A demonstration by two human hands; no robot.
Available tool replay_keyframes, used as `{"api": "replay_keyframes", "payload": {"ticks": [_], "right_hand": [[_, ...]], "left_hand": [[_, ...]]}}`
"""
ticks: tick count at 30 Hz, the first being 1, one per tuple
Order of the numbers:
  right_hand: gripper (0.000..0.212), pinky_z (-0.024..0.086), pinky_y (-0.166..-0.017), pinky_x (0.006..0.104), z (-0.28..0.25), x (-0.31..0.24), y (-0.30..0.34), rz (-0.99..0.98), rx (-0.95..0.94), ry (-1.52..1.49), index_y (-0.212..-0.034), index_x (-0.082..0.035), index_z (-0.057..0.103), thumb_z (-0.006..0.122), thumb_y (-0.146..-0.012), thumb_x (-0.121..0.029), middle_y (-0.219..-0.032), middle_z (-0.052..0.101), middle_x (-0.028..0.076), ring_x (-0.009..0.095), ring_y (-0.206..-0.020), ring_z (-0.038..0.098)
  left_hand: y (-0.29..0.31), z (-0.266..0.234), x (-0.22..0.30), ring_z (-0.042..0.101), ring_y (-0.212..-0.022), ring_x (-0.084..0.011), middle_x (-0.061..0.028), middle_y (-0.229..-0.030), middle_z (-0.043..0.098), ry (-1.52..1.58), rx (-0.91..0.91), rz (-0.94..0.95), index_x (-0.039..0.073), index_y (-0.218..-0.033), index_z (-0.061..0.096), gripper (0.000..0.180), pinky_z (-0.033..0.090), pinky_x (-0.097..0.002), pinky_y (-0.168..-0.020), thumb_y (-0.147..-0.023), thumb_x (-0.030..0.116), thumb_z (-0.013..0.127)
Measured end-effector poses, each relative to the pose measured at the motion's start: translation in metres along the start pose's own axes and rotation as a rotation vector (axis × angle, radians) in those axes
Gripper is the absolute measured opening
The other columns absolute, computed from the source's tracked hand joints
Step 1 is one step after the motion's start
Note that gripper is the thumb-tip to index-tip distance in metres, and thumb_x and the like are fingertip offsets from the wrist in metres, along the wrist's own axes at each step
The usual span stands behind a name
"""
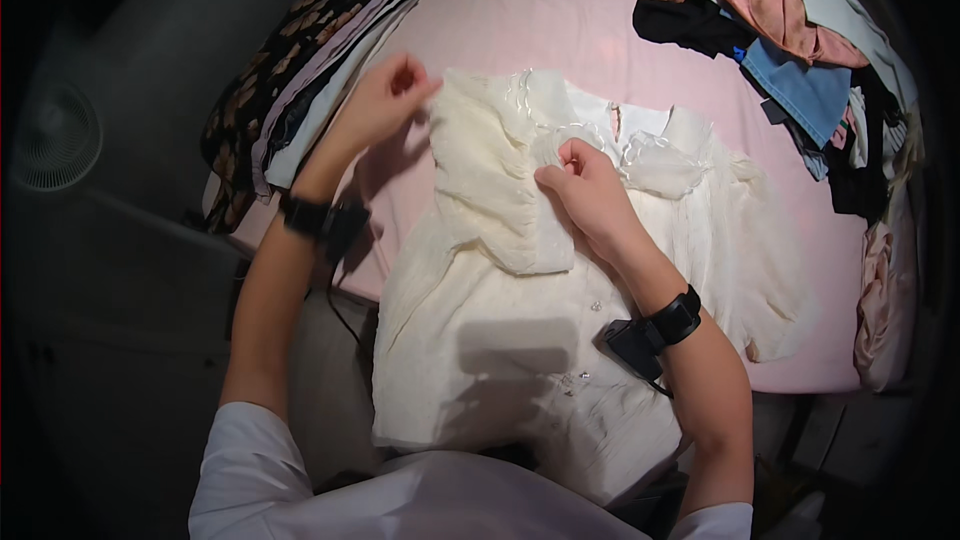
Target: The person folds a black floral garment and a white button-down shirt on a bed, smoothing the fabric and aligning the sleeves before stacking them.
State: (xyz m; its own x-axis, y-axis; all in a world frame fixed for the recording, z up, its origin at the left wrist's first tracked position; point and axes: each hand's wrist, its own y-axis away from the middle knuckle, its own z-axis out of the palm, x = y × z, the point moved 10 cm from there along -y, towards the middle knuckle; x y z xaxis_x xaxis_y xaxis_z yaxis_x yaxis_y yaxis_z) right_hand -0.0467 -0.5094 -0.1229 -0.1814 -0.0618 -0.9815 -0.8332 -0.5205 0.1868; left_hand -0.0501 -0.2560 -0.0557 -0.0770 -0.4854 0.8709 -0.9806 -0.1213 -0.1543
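Observation:
A cream, sheer blouse (470, 290) with a ruffled collar and small shiny buttons lies front up, its hem toward me. Its left-side sleeve (485, 175) is folded inward over the front. My right hand (598, 200) pinches fabric at the inner end of that sleeve, just below the collar. My left hand (385, 100) is raised by the sleeve's outer fold, fingers loosely curled, the thumb apart from them; it appears to hold nothing. The other puffed sleeve (770, 270) spreads out to the right.
The blouse lies on a pink-covered table (520, 10), overhanging its front edge. Folded garments (300, 70) line the far left side. A heap of mixed clothes (790, 30) fills the far right, with pink satin cloth (878, 310) below it. A fan (58, 130) stands at the left.

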Motion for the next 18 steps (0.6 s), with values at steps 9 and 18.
{"api": "replay_keyframes", "payload": {"ticks": [9,18], "right_hand": [[0.021,0.033,-0.052,0.0202,0.024,0.007,-0.003,0.011,-0.159,-0.338,-0.083,-0.009,0.044,0.062,-0.093,-0.007,-0.071,0.039,-0.008,0.001,-0.061,0.037],[0.024,0.060,-0.072,0.0325,0.051,-0.009,0.024,0.075,-0.377,-0.393,-0.113,0.004,0.055,0.059,-0.094,-0.009,-0.093,0.064,0.009,0.019,-0.081,0.068]], "left_hand": [[0.165,0.063,0.072,0.056,-0.074,-0.0341,-0.0143,-0.082,0.054,-0.739,0.059,0.203,0.003,-0.089,0.052,0.028,0.044,-0.0418,-0.067,-0.076,0.018,0.072],[0.182,-0.006,0.010,0.059,-0.068,-0.0264,-0.0150,-0.080,0.061,-0.460,0.191,-0.197,-0.002,-0.086,0.056,0.014,0.049,-0.0354,-0.066,-0.082,0.009,0.063]]}}
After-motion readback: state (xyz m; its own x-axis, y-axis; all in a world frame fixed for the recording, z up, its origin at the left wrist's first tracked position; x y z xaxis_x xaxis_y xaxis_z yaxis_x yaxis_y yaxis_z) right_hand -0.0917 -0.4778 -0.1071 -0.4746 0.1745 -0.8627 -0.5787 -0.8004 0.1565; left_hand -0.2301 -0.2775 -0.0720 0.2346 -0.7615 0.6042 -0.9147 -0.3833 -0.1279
